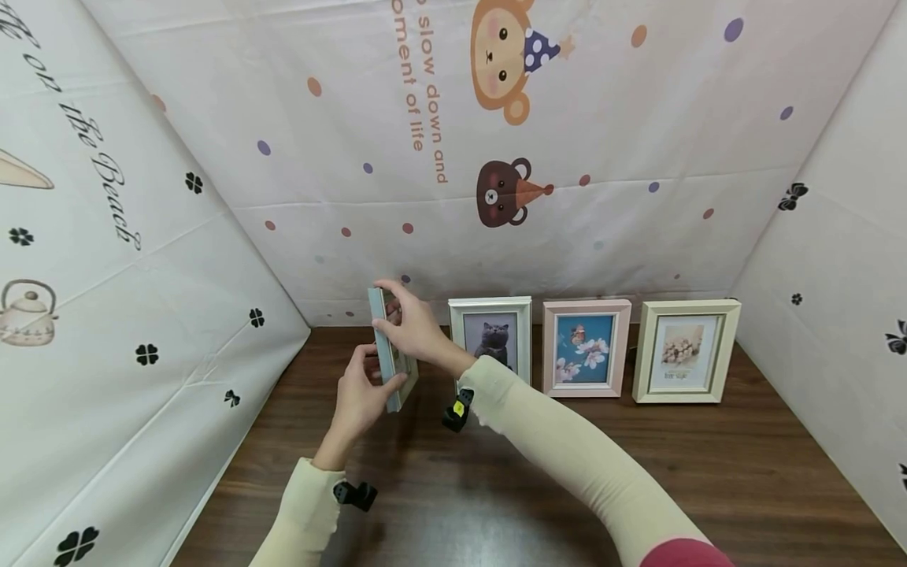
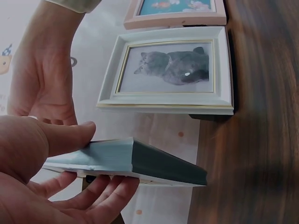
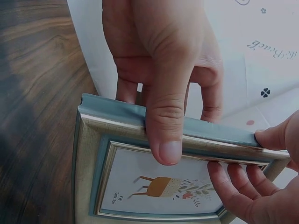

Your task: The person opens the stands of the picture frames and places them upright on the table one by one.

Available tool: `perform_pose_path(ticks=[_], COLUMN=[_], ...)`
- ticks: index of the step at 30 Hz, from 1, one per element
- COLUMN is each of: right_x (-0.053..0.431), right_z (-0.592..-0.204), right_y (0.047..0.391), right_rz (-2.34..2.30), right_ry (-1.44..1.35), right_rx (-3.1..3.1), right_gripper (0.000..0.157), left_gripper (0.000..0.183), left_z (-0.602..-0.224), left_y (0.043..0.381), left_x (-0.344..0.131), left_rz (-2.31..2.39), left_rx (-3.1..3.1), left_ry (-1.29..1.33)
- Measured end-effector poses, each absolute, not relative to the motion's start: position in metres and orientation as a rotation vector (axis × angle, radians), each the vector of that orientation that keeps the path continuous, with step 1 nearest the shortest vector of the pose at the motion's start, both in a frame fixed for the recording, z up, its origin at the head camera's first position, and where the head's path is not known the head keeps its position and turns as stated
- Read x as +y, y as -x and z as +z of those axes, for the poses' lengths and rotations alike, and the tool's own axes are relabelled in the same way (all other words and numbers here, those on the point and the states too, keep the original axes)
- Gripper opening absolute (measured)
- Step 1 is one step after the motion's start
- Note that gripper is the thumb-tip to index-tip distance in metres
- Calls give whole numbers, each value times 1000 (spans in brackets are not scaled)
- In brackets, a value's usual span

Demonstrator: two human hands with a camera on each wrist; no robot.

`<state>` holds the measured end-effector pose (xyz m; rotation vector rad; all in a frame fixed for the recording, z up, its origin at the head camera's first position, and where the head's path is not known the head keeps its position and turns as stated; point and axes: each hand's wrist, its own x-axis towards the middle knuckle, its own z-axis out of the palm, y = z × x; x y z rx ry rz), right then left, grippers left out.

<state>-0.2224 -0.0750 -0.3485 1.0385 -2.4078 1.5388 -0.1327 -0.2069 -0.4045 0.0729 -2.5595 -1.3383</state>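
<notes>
A picture frame with blue-grey sides stands edge-on between both hands at the left of the row. Its front, in the right wrist view, has a gold-toned border around a print of an orange stool and leaves. My left hand grips its lower part, thumb across the front and fingers behind. My right hand holds the upper part, fingers on the front and thumb on the outer edge. Whether its bottom touches the table cannot be told. Nearest stands a white frame with a grey cat picture, partly behind the right hand.
Further right stand a pink frame with a blossom picture and a cream frame with a flower print. All are on the dark wooden table, by the printed cloth backdrop. A side cloth borders the left.
</notes>
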Motion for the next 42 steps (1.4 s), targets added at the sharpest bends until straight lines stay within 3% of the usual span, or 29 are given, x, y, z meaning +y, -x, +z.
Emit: perform_pose_path(ticks=[42], right_x=[-75], right_z=[-353], right_y=[221], right_rz=[1588], right_ry=[-1081], right_rx=[-2425], right_gripper=[59], left_gripper=[54], left_z=[-407], left_y=[136], left_x=[-214], left_rz=[-1316], left_rx=[-2546], left_ry=[-78])
